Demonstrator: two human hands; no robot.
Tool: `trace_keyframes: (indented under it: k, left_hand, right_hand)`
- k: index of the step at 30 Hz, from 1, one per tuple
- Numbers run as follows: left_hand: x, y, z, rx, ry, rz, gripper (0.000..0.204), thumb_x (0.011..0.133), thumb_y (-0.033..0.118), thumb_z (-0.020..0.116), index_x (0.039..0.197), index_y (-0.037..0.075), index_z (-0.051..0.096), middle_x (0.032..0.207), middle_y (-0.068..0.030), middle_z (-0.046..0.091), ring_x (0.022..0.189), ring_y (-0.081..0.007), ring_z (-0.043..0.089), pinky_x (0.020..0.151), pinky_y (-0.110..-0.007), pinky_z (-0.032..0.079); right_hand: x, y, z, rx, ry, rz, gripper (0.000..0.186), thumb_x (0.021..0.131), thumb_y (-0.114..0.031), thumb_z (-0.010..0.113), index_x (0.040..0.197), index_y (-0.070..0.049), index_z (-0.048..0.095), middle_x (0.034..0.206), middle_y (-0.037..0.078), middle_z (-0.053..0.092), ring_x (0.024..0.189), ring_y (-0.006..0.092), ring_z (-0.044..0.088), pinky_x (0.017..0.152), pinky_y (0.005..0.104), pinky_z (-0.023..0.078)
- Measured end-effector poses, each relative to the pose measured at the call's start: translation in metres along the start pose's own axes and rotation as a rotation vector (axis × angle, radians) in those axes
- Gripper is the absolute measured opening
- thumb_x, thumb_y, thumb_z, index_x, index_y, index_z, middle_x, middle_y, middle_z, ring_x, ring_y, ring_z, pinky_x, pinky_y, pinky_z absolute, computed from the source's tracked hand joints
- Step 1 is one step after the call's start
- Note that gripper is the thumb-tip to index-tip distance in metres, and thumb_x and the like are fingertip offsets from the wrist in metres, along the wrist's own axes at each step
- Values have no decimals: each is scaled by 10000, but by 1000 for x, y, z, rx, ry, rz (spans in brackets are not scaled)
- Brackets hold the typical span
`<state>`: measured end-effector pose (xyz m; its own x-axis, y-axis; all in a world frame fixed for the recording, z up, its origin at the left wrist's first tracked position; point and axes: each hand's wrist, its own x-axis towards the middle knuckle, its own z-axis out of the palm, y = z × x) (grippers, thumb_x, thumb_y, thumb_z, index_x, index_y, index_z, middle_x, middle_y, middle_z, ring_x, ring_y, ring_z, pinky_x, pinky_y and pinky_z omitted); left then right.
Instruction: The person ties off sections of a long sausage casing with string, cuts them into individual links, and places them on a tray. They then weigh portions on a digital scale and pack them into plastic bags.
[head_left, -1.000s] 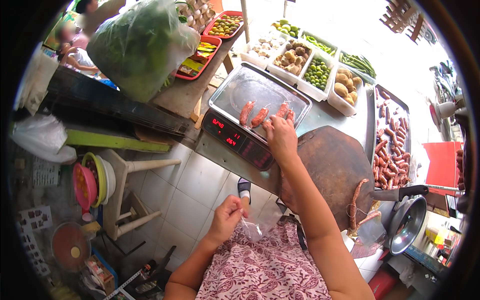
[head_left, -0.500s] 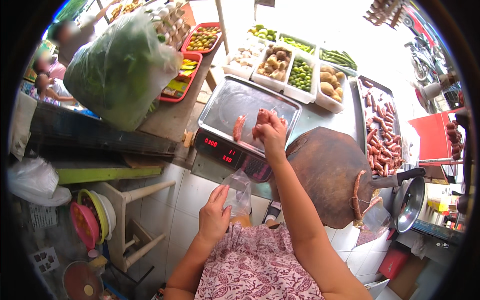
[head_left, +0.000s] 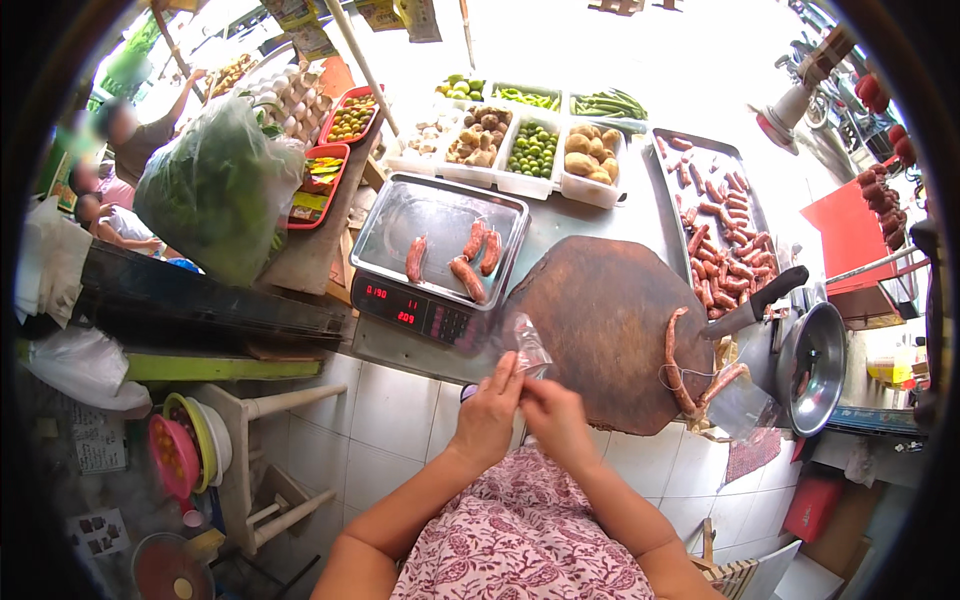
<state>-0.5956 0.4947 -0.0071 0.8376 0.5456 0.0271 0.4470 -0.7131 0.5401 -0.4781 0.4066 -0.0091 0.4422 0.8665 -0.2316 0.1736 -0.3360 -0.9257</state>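
Observation:
In front of my apron my left hand (head_left: pixel 486 412) and my right hand (head_left: pixel 556 418) meet, both closed on a clear plastic bag (head_left: pixel 528 342). The bag stands up from my fingertips, beside the near left edge of a round wooden chopping board (head_left: pixel 600 330). Several short red sausages (head_left: pixel 466 280) lie on the steel pan (head_left: pixel 375 225) of a digital scale (head_left: pixel 415 312) just beyond my hands. Its red display is lit. On the board's right side rests a longer string of sausage (head_left: pixel 675 360), near a black-handled knife (head_left: pixel 760 300).
A metal tray of many sausages (head_left: pixel 735 235) stands at the back right. White bins hold potatoes (head_left: pixel 590 152), green limes (head_left: pixel 533 150) and other vegetables. A steel bowl (head_left: pixel 812 365) sits to the right. A bag of greens (head_left: pixel 215 190) hangs at the left.
My right hand has left the scale pan and come back to my left hand, where both grip the bag. The sausages now lie loose on the pan. The view has shifted.

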Motion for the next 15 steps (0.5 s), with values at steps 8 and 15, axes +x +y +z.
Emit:
trace_keyframes:
  k: [8, 15]
  left_hand:
    - [7, 56, 37, -123, -6, 92, 581, 806, -43, 560, 1382, -53, 477, 1440, -221, 452, 1132, -408, 595, 909, -413, 528]
    - [9, 79, 50, -274, -187, 401, 751, 730, -33, 622, 1454, 10, 424, 1487, -169, 412, 1110, -364, 563, 945, -377, 505]
  right_hand:
    - [-28, 51, -46, 1258, 44, 261, 550, 894, 90, 523, 1431, 42, 417, 1358, 135, 545, 1163, 161, 578, 977, 297, 487]
    - [-9, 105, -47, 962, -66, 68, 663, 972, -176, 612, 1522, -13, 280, 1490, 81, 452, 1306, 246, 488, 1079, 321, 415]
